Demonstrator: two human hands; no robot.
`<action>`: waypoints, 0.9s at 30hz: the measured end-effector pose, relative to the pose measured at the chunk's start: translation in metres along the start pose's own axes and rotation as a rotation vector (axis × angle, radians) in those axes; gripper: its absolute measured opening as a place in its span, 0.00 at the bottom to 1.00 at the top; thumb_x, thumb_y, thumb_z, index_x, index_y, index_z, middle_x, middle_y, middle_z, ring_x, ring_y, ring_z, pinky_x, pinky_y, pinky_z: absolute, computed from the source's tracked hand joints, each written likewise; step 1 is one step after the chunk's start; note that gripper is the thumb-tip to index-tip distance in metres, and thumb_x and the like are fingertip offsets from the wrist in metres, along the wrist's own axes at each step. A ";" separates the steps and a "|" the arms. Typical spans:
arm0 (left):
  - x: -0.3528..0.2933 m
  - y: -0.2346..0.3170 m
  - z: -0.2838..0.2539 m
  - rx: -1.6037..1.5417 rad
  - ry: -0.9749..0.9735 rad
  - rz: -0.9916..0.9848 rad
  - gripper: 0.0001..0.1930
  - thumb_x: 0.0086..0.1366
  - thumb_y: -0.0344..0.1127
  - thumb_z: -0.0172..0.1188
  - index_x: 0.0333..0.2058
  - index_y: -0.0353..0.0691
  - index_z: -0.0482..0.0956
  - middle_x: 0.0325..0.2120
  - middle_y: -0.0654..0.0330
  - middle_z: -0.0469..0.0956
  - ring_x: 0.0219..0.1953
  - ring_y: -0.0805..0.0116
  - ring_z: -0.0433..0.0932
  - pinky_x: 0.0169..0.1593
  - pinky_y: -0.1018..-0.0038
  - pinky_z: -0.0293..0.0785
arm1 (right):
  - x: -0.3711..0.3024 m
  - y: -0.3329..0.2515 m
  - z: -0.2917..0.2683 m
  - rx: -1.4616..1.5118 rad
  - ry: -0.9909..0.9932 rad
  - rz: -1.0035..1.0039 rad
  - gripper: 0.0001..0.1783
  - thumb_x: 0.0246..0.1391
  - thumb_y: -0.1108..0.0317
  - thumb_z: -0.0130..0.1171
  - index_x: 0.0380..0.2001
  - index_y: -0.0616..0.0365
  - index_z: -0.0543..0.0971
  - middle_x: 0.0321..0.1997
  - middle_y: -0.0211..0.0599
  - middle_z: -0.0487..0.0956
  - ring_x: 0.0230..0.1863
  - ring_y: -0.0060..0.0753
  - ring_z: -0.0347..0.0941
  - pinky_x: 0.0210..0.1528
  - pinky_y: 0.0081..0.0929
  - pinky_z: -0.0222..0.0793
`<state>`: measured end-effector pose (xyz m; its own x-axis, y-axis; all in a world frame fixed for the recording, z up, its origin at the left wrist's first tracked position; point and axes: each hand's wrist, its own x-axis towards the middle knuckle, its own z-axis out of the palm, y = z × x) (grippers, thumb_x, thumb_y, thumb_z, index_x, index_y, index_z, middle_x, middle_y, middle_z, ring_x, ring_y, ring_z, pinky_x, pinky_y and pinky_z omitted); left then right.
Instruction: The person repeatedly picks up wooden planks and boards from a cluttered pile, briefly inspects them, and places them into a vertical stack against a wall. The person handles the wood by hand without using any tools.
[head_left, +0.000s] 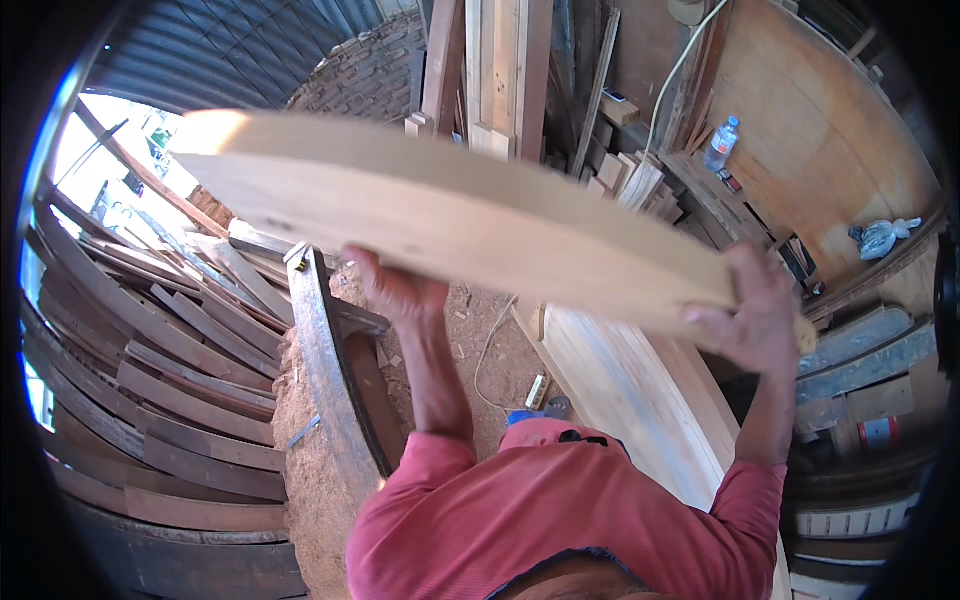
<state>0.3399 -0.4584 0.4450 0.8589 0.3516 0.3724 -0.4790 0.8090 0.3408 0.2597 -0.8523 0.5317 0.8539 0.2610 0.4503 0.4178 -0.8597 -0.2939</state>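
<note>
I hold a long, thick, pale wooden plank [480,235] up in front of me, slanting from the upper left to the lower right. My left hand [400,285] is closed at its lower edge, left of the middle, with some fingers hidden behind the wood. Near the right end, my right hand [750,310] grips it with thumb and fingers on the face and top edge. The plank is slightly smeared by motion. Its far left end reaches into bright light.
Below stands a dark wooden beam [335,370] beside sawdust. Stacked boards [190,400] fill the left side. A pale board bench [640,390] lies under my right arm, with a power strip [537,391] near it. A water bottle [721,145] and plastic bag [885,238] are at the right.
</note>
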 end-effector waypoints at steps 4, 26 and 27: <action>-0.059 0.040 -0.048 0.266 0.455 0.124 0.45 0.68 0.63 0.62 0.74 0.43 0.58 0.68 0.53 0.70 0.69 0.54 0.69 0.73 0.53 0.65 | -0.026 -0.039 0.039 0.082 -0.379 0.009 0.37 0.50 0.33 0.69 0.40 0.60 0.75 0.36 0.50 0.80 0.41 0.58 0.80 0.45 0.52 0.72; -0.136 0.100 -0.095 0.548 0.367 0.024 0.36 0.71 0.54 0.65 0.64 0.31 0.67 0.55 0.49 0.78 0.53 0.53 0.81 0.56 0.55 0.81 | -0.137 -0.031 0.253 0.815 -0.481 0.287 0.34 0.47 0.41 0.76 0.31 0.63 0.73 0.24 0.35 0.71 0.27 0.28 0.66 0.29 0.35 0.64; -0.135 0.101 -0.109 0.575 0.464 0.084 0.27 0.72 0.49 0.65 0.58 0.32 0.73 0.49 0.52 0.81 0.48 0.56 0.83 0.53 0.57 0.82 | -0.136 -0.037 0.265 0.892 -0.472 0.300 0.33 0.48 0.41 0.76 0.31 0.62 0.74 0.24 0.33 0.72 0.27 0.26 0.66 0.29 0.34 0.64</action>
<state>0.1954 -0.3730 0.3353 0.7423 0.6675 0.0579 -0.4568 0.4409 0.7726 0.2102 -0.7398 0.2579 0.9143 0.4004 -0.0612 0.0828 -0.3326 -0.9394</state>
